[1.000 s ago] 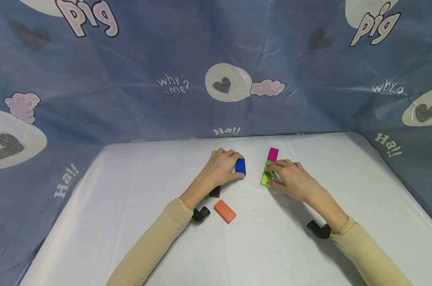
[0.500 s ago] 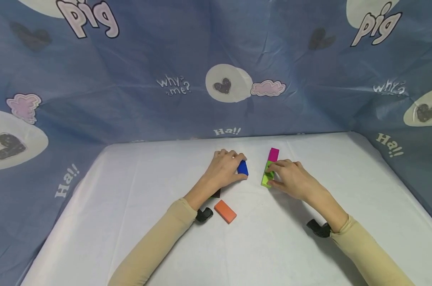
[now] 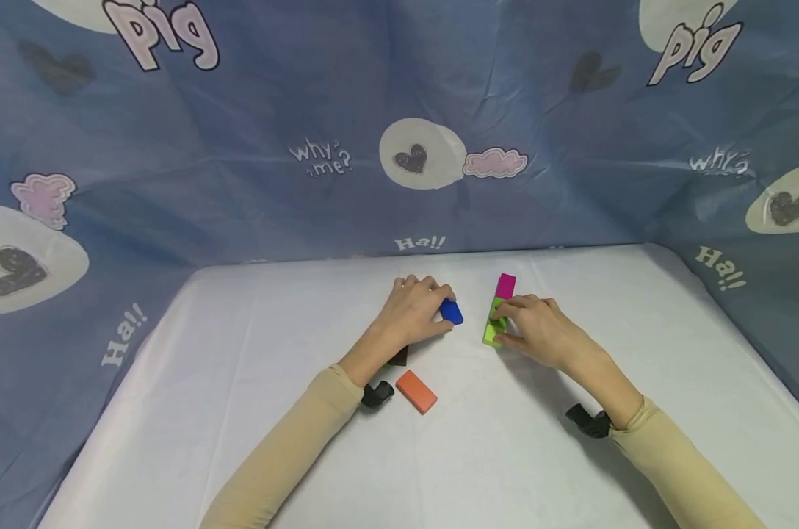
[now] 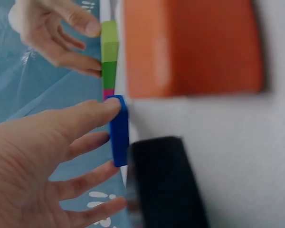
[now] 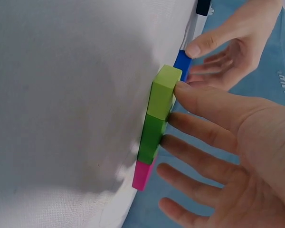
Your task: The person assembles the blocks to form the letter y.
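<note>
In the head view my left hand (image 3: pixel 416 312) pinches a blue block (image 3: pixel 452 311) lengthwise. Its thumb is at the near end and its fingers at the far end. To the right lies a row of touching blocks: magenta (image 3: pixel 506 285) farthest, green (image 5: pixel 151 137) in the middle, light green (image 5: pixel 164 92) nearest. My right hand (image 3: pixel 541 330) touches this row from the right. In the right wrist view the thumb is on the light green block, and nearly straight fingers rest along the light green and green ones. A gap separates the blue block from the row.
An orange block (image 3: pixel 416 391) lies near the left wrist on the white-covered table (image 3: pixel 479 455). A black block (image 3: pixel 398 358) is partly hidden under the left hand, with a sliver of green beside it. Patterned blue cloth (image 3: pixel 254 191) stands behind and at the sides.
My left hand has moved slightly right with the blue block. That block has turned, its near end swinging to the right. My right hand and the row have hardly moved.
</note>
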`<control>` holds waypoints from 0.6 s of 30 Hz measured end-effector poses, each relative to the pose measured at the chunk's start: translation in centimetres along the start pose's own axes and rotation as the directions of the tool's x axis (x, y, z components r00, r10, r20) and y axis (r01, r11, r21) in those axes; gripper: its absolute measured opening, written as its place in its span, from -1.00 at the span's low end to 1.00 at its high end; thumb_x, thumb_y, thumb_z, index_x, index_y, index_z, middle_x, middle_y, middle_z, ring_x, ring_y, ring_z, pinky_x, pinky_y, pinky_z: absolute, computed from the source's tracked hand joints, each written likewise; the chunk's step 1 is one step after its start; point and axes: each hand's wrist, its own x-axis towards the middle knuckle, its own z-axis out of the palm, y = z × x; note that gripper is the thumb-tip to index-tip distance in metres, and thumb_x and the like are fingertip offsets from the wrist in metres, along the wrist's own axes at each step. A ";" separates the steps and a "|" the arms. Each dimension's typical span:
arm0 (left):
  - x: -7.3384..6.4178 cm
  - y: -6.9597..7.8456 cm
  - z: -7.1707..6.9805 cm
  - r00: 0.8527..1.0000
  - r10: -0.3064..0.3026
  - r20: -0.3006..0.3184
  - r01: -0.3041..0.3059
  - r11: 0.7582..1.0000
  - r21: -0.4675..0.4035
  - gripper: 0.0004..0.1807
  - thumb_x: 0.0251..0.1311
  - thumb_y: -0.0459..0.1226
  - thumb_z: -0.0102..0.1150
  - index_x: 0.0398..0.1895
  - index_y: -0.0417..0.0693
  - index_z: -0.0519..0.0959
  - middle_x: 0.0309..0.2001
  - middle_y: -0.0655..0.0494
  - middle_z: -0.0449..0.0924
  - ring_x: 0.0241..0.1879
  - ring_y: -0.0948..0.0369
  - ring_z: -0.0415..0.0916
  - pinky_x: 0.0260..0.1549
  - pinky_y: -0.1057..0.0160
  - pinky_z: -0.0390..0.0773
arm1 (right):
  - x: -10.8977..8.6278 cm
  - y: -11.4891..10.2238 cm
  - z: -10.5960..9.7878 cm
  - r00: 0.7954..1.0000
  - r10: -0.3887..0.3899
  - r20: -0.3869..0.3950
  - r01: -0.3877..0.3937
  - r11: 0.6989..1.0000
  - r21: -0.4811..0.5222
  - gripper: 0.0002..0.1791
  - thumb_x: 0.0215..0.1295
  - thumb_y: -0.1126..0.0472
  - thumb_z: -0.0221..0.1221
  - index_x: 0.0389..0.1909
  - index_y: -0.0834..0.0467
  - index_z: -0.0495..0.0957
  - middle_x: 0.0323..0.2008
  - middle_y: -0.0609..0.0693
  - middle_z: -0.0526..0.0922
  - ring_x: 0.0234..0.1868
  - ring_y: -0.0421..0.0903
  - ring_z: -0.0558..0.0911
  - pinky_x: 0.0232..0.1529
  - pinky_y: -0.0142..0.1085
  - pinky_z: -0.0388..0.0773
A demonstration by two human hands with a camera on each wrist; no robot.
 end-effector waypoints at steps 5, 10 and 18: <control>0.1 0.7 0.5 1.000 0.005 -0.029 -0.003 0.999 0.038 -0.46 0.41 0.19 0.34 0.34 0.23 0.65 0.24 -0.01 0.70 0.20 -0.11 0.62 0.36 -0.24 0.48 | 0.0 -0.1 0.1 1.000 -0.006 -0.004 0.006 1.000 -0.002 -0.68 0.37 0.16 0.46 0.09 0.14 0.75 0.13 0.13 0.79 0.27 0.27 0.69 0.19 0.38 0.55; 0.1 1.4 0.7 0.999 0.021 -0.037 -0.019 0.998 0.061 -0.50 0.45 0.15 0.31 0.34 0.24 0.66 0.23 0.01 0.71 0.19 -0.08 0.63 0.34 -0.19 0.52 | -0.1 0.0 0.2 1.000 -0.014 -0.006 0.014 1.000 0.001 -0.68 0.37 0.17 0.46 0.08 0.14 0.75 0.11 0.11 0.80 0.25 0.26 0.70 0.19 0.37 0.55; 0.3 1.9 0.9 0.998 0.032 -0.051 -0.029 0.997 0.068 -0.50 0.47 0.15 0.29 0.35 0.22 0.65 0.22 0.02 0.72 0.16 -0.05 0.64 0.31 -0.15 0.54 | 0.0 0.1 0.3 1.000 -0.023 -0.012 0.023 1.000 -0.002 -0.68 0.36 0.17 0.47 0.08 0.15 0.75 0.07 0.10 0.80 0.22 0.24 0.72 0.15 0.34 0.57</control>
